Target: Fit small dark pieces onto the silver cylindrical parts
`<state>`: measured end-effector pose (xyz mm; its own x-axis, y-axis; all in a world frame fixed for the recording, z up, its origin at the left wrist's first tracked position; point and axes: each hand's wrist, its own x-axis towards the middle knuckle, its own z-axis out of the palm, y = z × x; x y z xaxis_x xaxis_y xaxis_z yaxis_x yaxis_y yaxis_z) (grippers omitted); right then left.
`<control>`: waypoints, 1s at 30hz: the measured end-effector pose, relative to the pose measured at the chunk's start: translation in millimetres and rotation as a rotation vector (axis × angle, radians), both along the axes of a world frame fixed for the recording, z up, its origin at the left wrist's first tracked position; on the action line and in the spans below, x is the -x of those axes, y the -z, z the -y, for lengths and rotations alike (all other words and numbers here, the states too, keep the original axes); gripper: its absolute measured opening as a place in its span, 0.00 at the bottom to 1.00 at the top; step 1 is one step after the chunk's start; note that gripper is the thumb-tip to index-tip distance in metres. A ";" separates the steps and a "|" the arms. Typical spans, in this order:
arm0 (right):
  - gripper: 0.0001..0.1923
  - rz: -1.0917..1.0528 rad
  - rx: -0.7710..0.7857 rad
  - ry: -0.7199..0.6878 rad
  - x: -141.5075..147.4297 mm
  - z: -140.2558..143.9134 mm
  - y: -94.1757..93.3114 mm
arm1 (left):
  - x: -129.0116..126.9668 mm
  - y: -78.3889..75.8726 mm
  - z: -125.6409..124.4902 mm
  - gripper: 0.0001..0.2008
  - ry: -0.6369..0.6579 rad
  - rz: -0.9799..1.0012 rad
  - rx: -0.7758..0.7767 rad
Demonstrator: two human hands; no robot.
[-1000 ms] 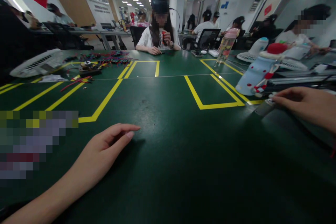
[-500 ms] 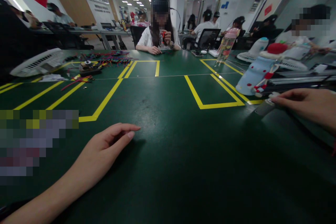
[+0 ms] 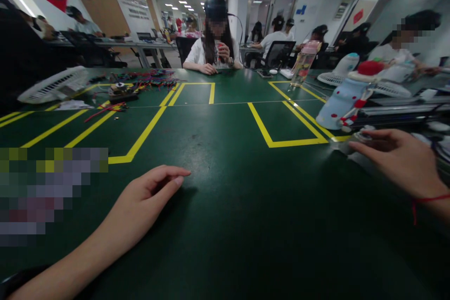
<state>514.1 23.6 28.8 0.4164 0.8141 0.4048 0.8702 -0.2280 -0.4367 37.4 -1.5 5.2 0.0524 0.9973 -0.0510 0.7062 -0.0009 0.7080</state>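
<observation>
Worktop (image 3: 225, 225), dark green and marked with yellow tape, spreads across the view; a person (image 3: 215, 51) sits at twelve o'clock on its far side. Towards ten o'clock lies a white fan (image 3: 56, 86). A pale blue bottle (image 3: 337, 103) with a red top leans between two and three o'clock. The left hand (image 3: 151, 192), around eight, has a loose, unclosed grip over the worktop. The right hand (image 3: 404, 164), past three, pinches a small greyish object (image 3: 361, 136), blurred, just nearer than the bottle.

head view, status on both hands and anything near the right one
Left hand empty. Right hand gripping small pale object. Blue bottle close beyond it.
</observation>
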 end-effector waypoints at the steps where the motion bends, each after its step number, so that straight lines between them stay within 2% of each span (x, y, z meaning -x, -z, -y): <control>1: 0.25 -0.016 -0.057 -0.069 10.8 1.6 0.8 | -0.2 0.2 0.1 0.17 -0.002 0.002 0.002; 4: 0.24 -0.156 -0.125 -0.407 62.5 10.7 -1.1 | -0.7 0.9 0.2 0.17 0.010 0.004 -0.008; 8: 0.20 -0.292 -0.023 -0.911 146.6 30.0 0.5 | 0.6 1.8 0.2 0.17 0.016 0.010 -0.005; 10: 0.19 -0.283 -0.019 -1.084 175.4 37.2 5.7 | 2.0 2.0 0.5 0.17 0.022 0.005 -0.012; 12: 0.17 -0.281 -0.003 -1.187 190.1 40.6 12.1 | 2.2 1.6 1.4 0.16 0.034 0.001 -0.023; 15: 0.22 -0.333 0.090 -1.187 193.7 40.3 20.6 | -5.0 -2.1 3.7 0.15 0.087 0.007 -0.050; 19: 0.33 -0.485 0.174 -1.129 191.0 37.2 28.0 | -35.5 -15.4 7.1 0.13 0.253 0.048 -0.153; 23: 0.30 -0.524 0.223 -1.122 193.4 36.3 31.1 | -69.6 -32.3 8.8 0.08 0.408 0.128 -0.199; 25: 0.30 -0.511 0.228 -1.115 193.7 36.2 30.7 | -76.2 -37.3 8.3 0.07 0.413 0.150 -0.194; 27: 0.29 -0.483 0.230 -1.102 191.9 35.9 28.9 | -74.8 -38.3 6.8 0.07 0.365 0.163 -0.199; 30: 0.26 -0.412 0.215 -1.089 186.7 34.6 24.9 | -66.5 -32.0 3.5 0.06 0.299 0.153 -0.204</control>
<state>327.4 -11.0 3.9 -0.4713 0.8558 0.2135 0.4540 0.4429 -0.7732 103.9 -5.1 37.2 0.3335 0.9259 0.1773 0.5403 -0.3419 0.7689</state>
